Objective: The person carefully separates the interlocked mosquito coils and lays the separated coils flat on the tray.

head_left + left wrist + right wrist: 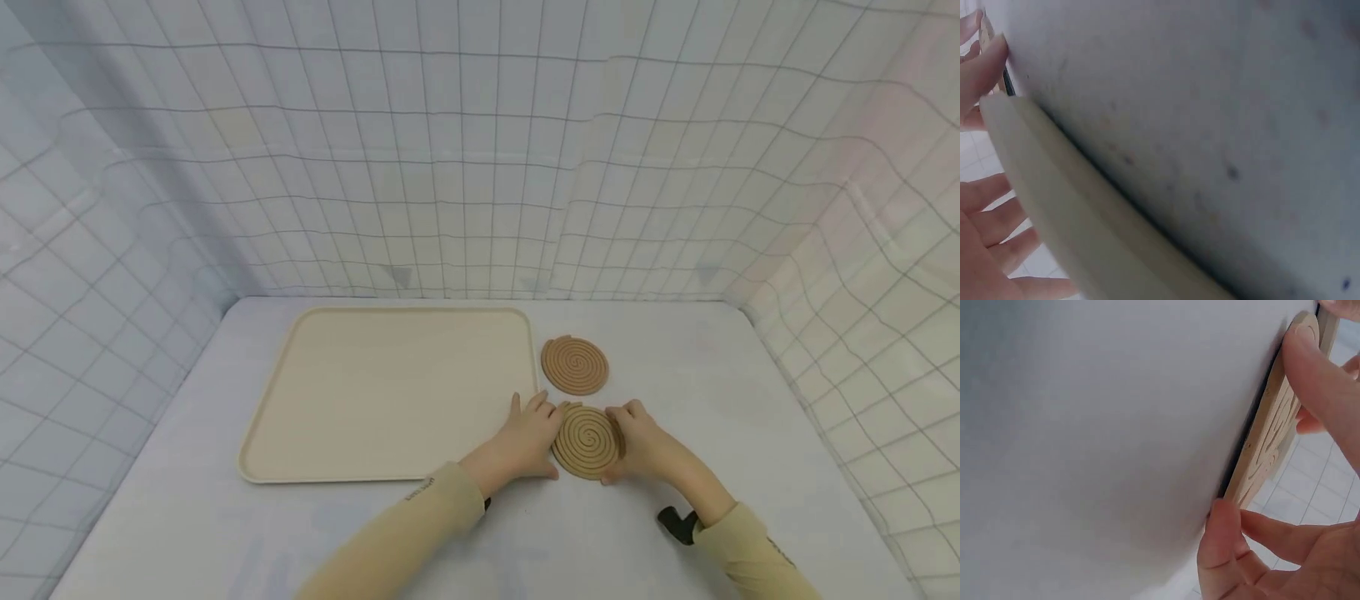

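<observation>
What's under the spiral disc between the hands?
Right wrist view: a dark strip shows between the disc and the white tabletop; whether shadow or backing is unclear. The rest underneath is covered.

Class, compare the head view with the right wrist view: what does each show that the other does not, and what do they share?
Only the head view: the tray's whole outline, both sleeves, and the full round face of the near spiral disc.

Only the right wrist view: a close look at that disc's side edge, with small dark spots on it.

Both: the right hand holding the near disc, the white table surface and the grid-lined backdrop.
</observation>
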`<state>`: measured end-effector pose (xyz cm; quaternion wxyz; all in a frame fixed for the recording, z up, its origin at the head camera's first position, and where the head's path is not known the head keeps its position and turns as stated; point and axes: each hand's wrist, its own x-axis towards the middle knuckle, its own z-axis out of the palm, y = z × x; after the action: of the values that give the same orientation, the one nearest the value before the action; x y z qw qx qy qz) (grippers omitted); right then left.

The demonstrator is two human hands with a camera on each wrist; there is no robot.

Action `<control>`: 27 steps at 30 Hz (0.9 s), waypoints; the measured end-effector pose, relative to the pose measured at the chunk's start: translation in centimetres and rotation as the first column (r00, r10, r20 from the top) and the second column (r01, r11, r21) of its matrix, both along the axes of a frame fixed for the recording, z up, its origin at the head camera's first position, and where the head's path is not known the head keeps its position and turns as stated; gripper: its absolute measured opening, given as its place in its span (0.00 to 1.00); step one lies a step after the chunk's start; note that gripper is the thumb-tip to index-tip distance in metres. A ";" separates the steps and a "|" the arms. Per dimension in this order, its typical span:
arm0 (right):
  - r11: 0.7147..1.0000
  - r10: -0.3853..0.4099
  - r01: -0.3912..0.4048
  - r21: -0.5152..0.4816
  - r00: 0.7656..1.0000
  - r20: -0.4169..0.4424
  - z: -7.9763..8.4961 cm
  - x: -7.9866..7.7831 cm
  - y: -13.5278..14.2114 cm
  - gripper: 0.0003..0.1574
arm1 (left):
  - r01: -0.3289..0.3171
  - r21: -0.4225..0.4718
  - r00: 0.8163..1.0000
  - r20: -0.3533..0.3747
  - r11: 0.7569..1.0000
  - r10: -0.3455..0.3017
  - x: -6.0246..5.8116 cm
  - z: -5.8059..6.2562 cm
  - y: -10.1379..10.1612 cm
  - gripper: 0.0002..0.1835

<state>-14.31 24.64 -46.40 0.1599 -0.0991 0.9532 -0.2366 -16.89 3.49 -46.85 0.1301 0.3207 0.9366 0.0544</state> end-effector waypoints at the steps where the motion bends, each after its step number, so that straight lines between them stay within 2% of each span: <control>1: 1.000 -0.006 0.006 -0.006 1.000 0.002 0.0 0.0 0.0 0.66 | -0.002 0.012 1.000 -0.006 1.000 0.002 0.0 -0.1 0.1 0.56; 7: 0.998 -0.037 0.037 -0.060 0.999 -0.003 -0.3 0.1 -0.1 0.64 | -0.013 0.089 1.000 -0.009 0.996 0.014 -0.1 -0.1 0.2 0.55; 11: 0.983 -0.100 0.103 -0.150 0.995 0.025 -0.5 0.2 -0.1 0.59 | -0.018 0.163 1.000 0.000 0.987 0.018 -0.2 -0.1 0.0 0.54; 15: 0.934 -0.209 0.237 -0.269 0.969 0.131 -0.2 0.2 -0.2 0.52 | -0.045 0.247 0.999 0.038 0.968 0.037 -0.3 -0.1 -0.2 0.52; 18: 0.874 -0.290 0.351 -0.336 0.932 0.219 0.1 0.2 -0.3 0.46 | -0.084 0.305 0.994 0.097 0.949 0.057 -0.4 -0.1 -0.3 0.49; 20: 0.843 -0.321 0.399 -0.360 0.911 0.257 0.3 0.3 -0.3 0.44 | -0.108 0.341 0.989 0.137 0.934 0.064 -0.4 0.0 -0.3 0.47; 24: 0.814 -0.347 0.442 -0.377 0.891 0.294 0.5 0.4 -0.3 0.38 | -0.158 0.408 0.974 0.212 0.899 0.075 -0.6 0.2 -0.3 0.43; 27: 0.804 -0.345 0.446 -0.393 0.889 0.302 0.6 0.5 -0.1 0.36 | -0.214 0.452 0.957 0.277 0.866 0.092 -0.7 0.2 -0.4 0.41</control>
<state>-13.84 24.57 -45.83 0.1817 0.0948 0.8479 -0.4890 -17.57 3.13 -46.60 0.1573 0.2578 0.8933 0.3330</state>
